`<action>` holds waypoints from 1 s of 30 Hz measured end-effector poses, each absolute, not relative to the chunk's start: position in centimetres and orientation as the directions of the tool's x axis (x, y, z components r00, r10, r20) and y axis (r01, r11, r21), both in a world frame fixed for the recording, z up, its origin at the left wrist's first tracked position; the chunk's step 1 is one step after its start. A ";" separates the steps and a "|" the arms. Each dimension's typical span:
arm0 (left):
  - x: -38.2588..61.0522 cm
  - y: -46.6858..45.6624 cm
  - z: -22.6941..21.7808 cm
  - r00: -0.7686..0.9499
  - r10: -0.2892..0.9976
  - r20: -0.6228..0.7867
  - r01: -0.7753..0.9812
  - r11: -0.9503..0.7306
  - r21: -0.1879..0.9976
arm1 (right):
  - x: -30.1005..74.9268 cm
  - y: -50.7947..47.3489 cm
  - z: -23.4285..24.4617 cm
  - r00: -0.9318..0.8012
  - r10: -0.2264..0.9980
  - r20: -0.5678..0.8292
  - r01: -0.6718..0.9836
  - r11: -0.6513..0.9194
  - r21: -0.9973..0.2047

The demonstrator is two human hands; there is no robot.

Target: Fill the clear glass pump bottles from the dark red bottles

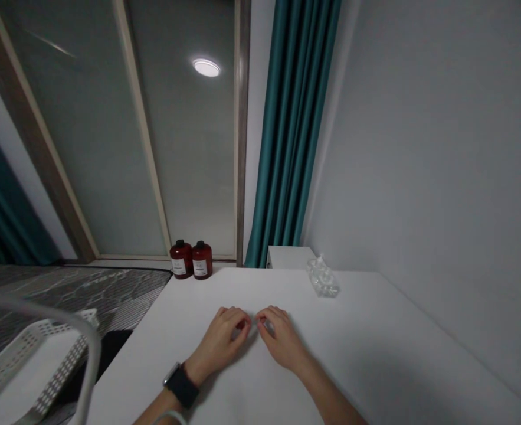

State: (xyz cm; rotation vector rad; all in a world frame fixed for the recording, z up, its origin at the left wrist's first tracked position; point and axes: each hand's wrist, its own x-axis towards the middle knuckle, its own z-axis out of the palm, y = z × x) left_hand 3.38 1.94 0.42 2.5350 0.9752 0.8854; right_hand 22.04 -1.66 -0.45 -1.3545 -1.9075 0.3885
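Observation:
My left hand [220, 345] and my right hand [282, 339] rest on the white table [260, 295] with curled fingers, their fingertips almost meeting at the middle. Small red spots show at the fingertips of both hands, too small to tell whether they are nails or a held object. A black smartwatch [181, 385] sits on my left wrist. Two dark red pump-less bottles [181, 259] with white labels stand beyond the table's far edge, well away from both hands. A clear glass object [321, 277] stands at the far right of the table.
A white slotted plastic basket [30, 366] lies low at the left, beyond the table's left edge, over a grey patterned floor [65, 295]. A white cabinet top [289, 257], a teal curtain [293, 118] and a grey wall [419, 147] lie beyond the table.

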 end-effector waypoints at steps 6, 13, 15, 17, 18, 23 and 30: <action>2.4 2.4 2.5 0.570 0.696 0.436 0.561 -0.718 0.412 | 20.9 -1.8 -1.1 -0.207 0.904 0.374 0.613 0.418 -0.670; -1.8 5.4 3.1 0.420 0.781 0.462 0.681 -0.608 0.409 | 19.0 -0.4 -0.9 -0.287 0.889 0.356 0.596 0.457 -0.660; -3.2 6.0 2.4 0.348 0.811 0.469 0.709 -0.556 0.434 | 18.2 0.5 -0.8 -0.325 0.877 0.354 0.590 0.480 -0.649; -4.2 6.3 1.6 0.293 0.834 0.468 0.729 -0.512 0.455 | 17.3 1.8 -0.8 -0.344 0.863 0.370 0.566 0.505 -0.652; -4.6 6.2 1.3 0.274 0.843 0.464 0.735 -0.494 0.465 | 16.8 2.7 -0.9 -0.340 0.856 0.389 0.546 0.517 -0.660; -4.8 5.4 0.6 0.224 0.869 0.442 0.752 -0.443 0.489 | 13.6 9.0 -2.0 -0.159 0.840 0.518 0.447 0.529 -0.721; -4.0 5.2 0.2 0.156 0.888 0.432 0.768 -0.384 0.512 | 9.2 18.9 -0.8 0.096 0.808 0.581 0.439 0.490 -0.754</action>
